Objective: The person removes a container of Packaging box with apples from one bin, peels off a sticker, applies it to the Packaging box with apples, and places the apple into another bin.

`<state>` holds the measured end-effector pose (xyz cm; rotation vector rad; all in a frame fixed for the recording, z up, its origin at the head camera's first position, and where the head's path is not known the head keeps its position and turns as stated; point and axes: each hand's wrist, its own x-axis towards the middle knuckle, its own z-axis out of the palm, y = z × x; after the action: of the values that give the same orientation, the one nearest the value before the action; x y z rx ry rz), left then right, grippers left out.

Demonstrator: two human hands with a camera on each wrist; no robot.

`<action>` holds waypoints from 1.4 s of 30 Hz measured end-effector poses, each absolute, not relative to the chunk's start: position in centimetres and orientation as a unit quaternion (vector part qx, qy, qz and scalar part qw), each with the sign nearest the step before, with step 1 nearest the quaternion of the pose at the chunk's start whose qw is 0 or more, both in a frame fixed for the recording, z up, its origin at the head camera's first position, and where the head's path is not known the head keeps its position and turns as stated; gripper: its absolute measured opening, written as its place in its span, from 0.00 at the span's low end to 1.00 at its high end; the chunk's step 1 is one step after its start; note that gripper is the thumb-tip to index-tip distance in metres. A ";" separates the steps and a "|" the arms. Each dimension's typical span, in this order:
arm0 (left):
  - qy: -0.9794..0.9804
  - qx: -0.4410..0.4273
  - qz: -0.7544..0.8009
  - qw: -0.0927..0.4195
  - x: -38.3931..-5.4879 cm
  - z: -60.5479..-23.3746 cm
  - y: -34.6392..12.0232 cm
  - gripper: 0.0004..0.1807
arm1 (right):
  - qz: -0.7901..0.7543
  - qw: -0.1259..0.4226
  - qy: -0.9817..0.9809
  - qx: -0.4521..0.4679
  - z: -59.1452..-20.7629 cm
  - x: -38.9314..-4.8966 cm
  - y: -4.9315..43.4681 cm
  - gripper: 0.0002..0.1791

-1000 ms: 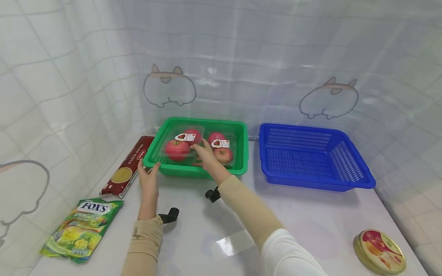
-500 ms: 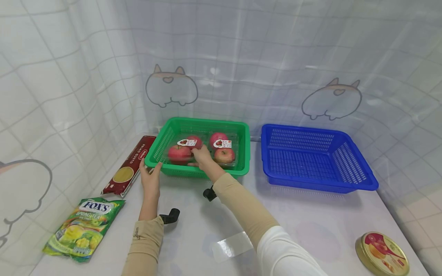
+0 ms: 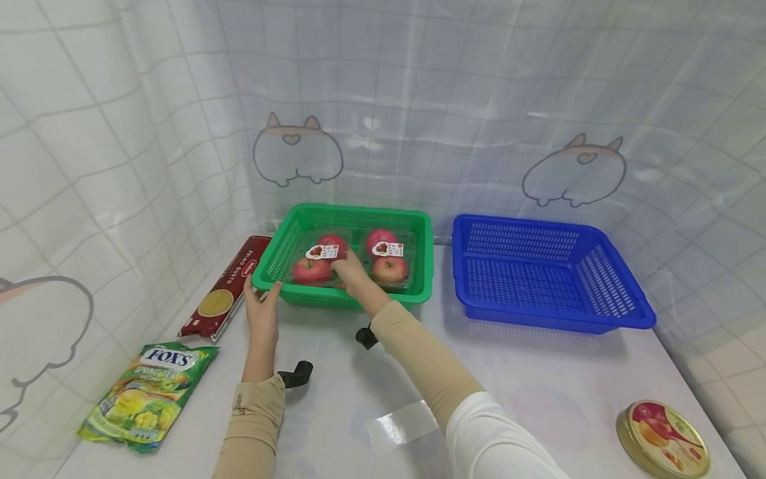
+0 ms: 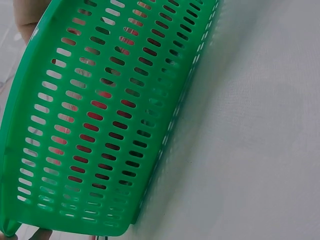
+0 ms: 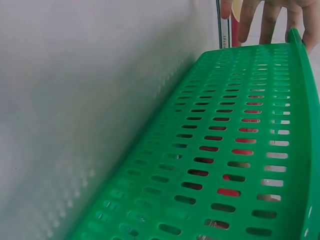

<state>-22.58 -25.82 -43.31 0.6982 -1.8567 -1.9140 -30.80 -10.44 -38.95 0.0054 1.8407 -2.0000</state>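
Observation:
A green basket (image 3: 419, 279) stands at the back of the table with two clear plastic packs of apples in it. My left hand (image 3: 261, 313) grips the basket's front left corner, its fingers spread along the end wall in the right wrist view. My right hand (image 3: 353, 276) reaches over the front rim and holds the right edge of the left pack of apples (image 3: 312, 269); the undersides of its fingers are hidden. That pack lies low in the basket. Beside it is the right pack of apples (image 3: 390, 268).
A blue basket (image 3: 520, 286) stands to the right. A dark red spaghetti pack (image 3: 218, 296) and a green Fox's candy bag (image 3: 146, 399) lie on the left. A round gold tin (image 3: 663, 439) sits at the front right. A white curtain (image 3: 419, 133) surrounds the table.
The left pack of apples has gone down and slightly right into the basket with my right hand on it. My left hand has stayed at the corner.

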 end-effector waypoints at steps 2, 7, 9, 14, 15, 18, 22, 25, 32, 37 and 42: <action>-0.662 0.245 -0.682 0.189 -22.7 -43.3 -25.8 0.40 | -0.719 0.221 0.659 0.003 -38.8 -30.9 -10.3 0.40; -0.668 0.236 -0.682 0.181 -23.1 -43.2 -25.8 0.41 | -0.713 0.228 0.663 0.007 -38.2 -31.0 -9.7 0.40; -0.672 0.234 -0.680 0.176 -23.2 -43.2 -25.8 0.41 | -0.711 0.230 0.664 0.007 -37.9 -31.0 -9.5 0.39; -0.680 0.235 -0.675 0.167 -23.5 -43.3 -25.9 0.41 | -0.723 0.228 0.652 0.010 -37.3 -30.6 -8.4 0.37; -0.682 0.235 -0.673 0.166 -23.5 -43.3 -25.9 0.41 | -0.729 0.224 0.647 0.013 -37.2 -30.5 -8.2 0.36; -0.685 0.237 -0.668 0.166 -23.6 -43.2 -26.1 0.41 | -0.747 0.211 0.630 0.016 -36.7 -30.2 -7.3 0.34; -0.691 0.233 -0.665 0.159 -23.9 -43.0 -26.4 0.41 | -0.758 0.198 0.621 0.010 -35.8 -29.7 -5.6 0.33; -0.697 0.229 -0.664 0.145 -24.0 -42.8 -26.4 0.42 | -0.756 0.192 0.626 -0.002 -35.4 -29.2 -4.0 0.32; -0.709 0.222 -0.655 0.137 -24.1 -42.8 -26.5 0.42 | -0.750 0.151 0.643 -0.039 -35.9 -27.7 0.1 0.31; -0.711 0.228 -0.650 0.145 -24.3 -42.7 -27.0 0.42 | -0.746 0.133 0.650 -0.049 -35.9 -26.2 2.6 0.32; -0.713 0.242 -0.640 0.155 -24.3 -42.7 -27.6 0.42 | -0.735 0.124 0.665 -0.050 -36.1 -24.8 4.8 0.32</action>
<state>-24.26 -27.57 -42.72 0.6927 -2.0437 -1.8328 -24.83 4.77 -36.15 -0.1453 1.9397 -2.1419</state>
